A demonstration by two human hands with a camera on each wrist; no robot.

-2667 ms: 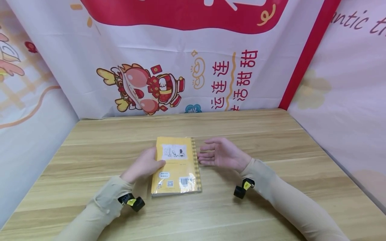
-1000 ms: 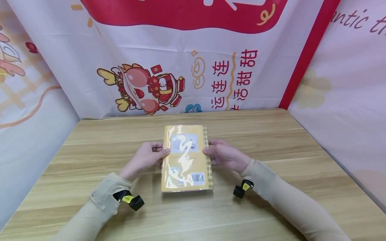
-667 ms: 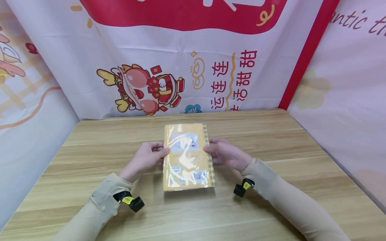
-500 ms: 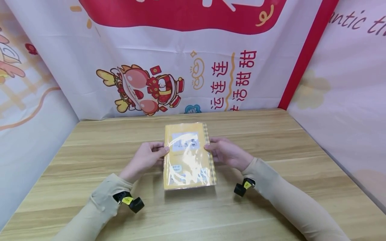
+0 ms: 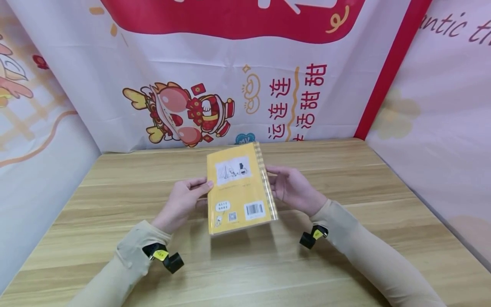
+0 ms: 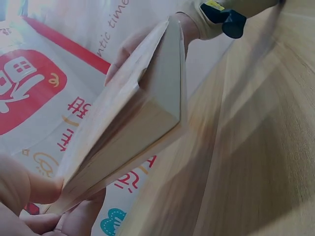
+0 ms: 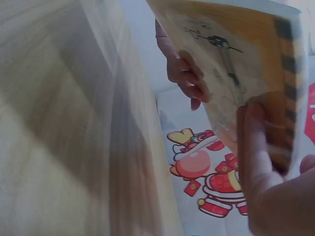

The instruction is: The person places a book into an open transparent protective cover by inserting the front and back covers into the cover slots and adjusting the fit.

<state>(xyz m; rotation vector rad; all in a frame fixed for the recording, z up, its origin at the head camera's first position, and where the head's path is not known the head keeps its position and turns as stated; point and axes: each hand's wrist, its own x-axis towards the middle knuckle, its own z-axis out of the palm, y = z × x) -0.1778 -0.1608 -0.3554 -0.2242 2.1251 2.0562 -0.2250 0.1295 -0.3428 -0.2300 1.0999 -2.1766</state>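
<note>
A yellow book [image 5: 238, 192] with a barcode and a checked spine is held off the table and tilted in the head view. My left hand [image 5: 184, 202] pinches its left edge, thumb on the yellow cover. In the left wrist view, the pale page block of the book [image 6: 147, 120] faces the camera, between that hand's thumb and fingers [image 6: 47, 189]. At the spine side, my right hand [image 5: 297, 192] has its thumb off the cover, and some fingertips are hidden behind the book. Straight fingers [image 7: 256, 142] touch the underside in the right wrist view.
The wood-grain table [image 5: 153, 273] extends beneath the hands. A printed white and red cloth [image 5: 245, 51] hangs along its back edge, with further printed cloths on the left [image 5: 42, 106] and right [image 5: 441, 128]. Each wrist wears a small black camera.
The book, first lying on the table, was lifted with both hands pinching its sides. Since then its spine side has tilted upward, and my right thumb has come off the cover.
</note>
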